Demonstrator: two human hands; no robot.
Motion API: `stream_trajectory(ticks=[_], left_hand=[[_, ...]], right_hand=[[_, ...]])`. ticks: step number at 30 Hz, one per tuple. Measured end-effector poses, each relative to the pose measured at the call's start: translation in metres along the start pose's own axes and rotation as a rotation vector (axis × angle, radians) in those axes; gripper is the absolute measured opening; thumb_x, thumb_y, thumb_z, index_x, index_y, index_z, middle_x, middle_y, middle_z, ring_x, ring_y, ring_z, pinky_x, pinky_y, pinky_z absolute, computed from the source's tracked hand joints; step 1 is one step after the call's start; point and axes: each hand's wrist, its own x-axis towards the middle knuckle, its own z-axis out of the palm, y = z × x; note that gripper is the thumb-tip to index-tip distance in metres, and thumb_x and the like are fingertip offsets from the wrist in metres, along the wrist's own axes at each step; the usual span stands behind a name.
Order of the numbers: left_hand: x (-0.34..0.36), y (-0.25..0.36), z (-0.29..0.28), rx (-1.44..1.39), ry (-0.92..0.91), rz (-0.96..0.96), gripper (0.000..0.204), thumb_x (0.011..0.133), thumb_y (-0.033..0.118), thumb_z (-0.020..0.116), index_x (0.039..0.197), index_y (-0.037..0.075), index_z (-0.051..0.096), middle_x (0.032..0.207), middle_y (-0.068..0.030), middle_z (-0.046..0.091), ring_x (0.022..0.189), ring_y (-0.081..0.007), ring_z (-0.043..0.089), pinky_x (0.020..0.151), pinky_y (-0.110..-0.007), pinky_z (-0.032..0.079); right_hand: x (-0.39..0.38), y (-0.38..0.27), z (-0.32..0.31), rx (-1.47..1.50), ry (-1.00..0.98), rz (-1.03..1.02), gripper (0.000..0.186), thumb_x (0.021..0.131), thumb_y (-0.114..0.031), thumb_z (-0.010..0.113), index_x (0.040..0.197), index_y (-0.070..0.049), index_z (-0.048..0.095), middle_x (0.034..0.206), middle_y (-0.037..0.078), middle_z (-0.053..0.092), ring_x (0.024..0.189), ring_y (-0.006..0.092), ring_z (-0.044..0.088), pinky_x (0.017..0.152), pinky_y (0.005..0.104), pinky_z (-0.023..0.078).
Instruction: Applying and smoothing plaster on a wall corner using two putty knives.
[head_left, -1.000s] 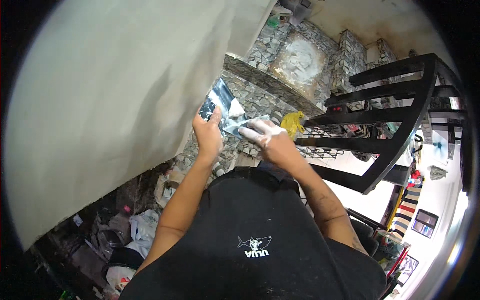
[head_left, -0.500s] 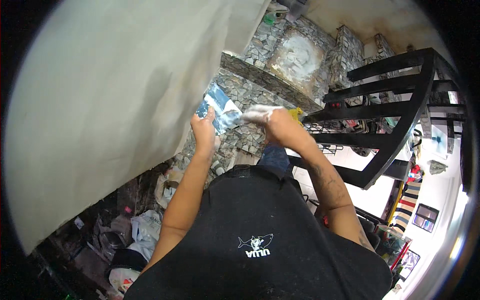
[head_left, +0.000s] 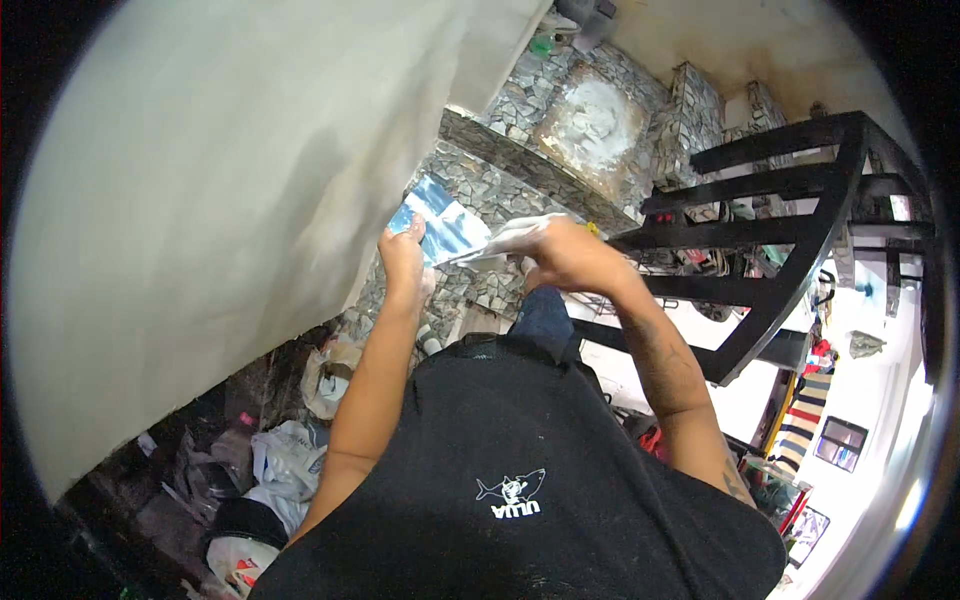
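Left hand (head_left: 405,262) holds its grip clamped on a shiny trowel (head_left: 445,228); right hand (head_left: 565,255) is closed on a white tool (head_left: 510,238) laid against the blade's edge (wall (head_left: 220,200) just left, stairs (head_left: 780,200) crowding right).

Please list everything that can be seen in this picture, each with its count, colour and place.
metal trowel blade: one, shiny silver-blue, between both hands
plastered wall: one, pale cream, left
stone-pattern steps: several, grey mosaic, below the hands
white plaster patch: one, on an upper step
black railing: one, right
plastic bags: several, white, lower left floor
black shirt: one, bottom centre
left hand: holds the blade's left edge
right hand: white-smeared, at the blade's right end
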Motion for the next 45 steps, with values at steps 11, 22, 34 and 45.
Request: stream_trajectory(ticks=[11, 22, 34, 45], left_hand=[[-0.023, 0.016, 0.005, -0.3, -0.255, -0.377, 0.019, 0.081, 0.002, 0.046, 0.097, -0.006, 0.051, 0.091, -0.0127, 0.057, 0.079, -0.0229, 0.058, 0.071, -0.037, 0.05], [0.008, -0.018, -0.011, 0.204, -0.26, -0.347, 0.017, 0.082, 0.007, 0.049, 0.094, -0.004, 0.053, 0.085, -0.0098, 0.059, 0.07, -0.0165, 0.059, 0.061, -0.029, 0.05], [0.084, -0.097, -0.008, 0.796, -0.027, -0.379, 0.011, 0.065, 0.003, 0.05, 0.07, -0.006, 0.054, 0.065, -0.0151, 0.054, 0.054, -0.0255, 0.052, 0.049, -0.042, 0.042], [0.063, -0.042, -0.029, 0.091, -0.221, -0.479, 0.013, 0.076, 0.002, 0.051, 0.087, -0.004, 0.054, 0.083, -0.0116, 0.059, 0.072, -0.0222, 0.059, 0.061, -0.038, 0.05]], right_hand=[[-0.007, -0.008, 0.03, 0.136, 0.378, 0.057, 0.067, 0.05, 0.017, 0.047, 0.111, -0.011, 0.046, 0.108, 0.013, 0.044, 0.104, 0.0313, 0.044, 0.088, 0.0346, 0.038], [0.004, 0.033, 0.032, 0.105, 0.102, 0.287, 0.062, 0.058, 0.011, 0.04, 0.116, -0.009, 0.044, 0.115, 0.017, 0.046, 0.103, 0.0315, 0.047, 0.088, 0.0361, 0.038], [0.007, 0.098, 0.133, 0.232, 0.169, 0.219, 0.046, 0.062, 0.007, 0.045, 0.105, -0.007, 0.055, 0.097, 0.017, 0.058, 0.091, 0.0316, 0.055, 0.078, 0.0339, 0.043], [-0.035, 0.062, 0.022, 0.805, 0.205, 0.397, 0.05, 0.058, 0.009, 0.056, 0.107, -0.003, 0.053, 0.106, 0.007, 0.055, 0.099, 0.0167, 0.05, 0.088, 0.028, 0.037]])
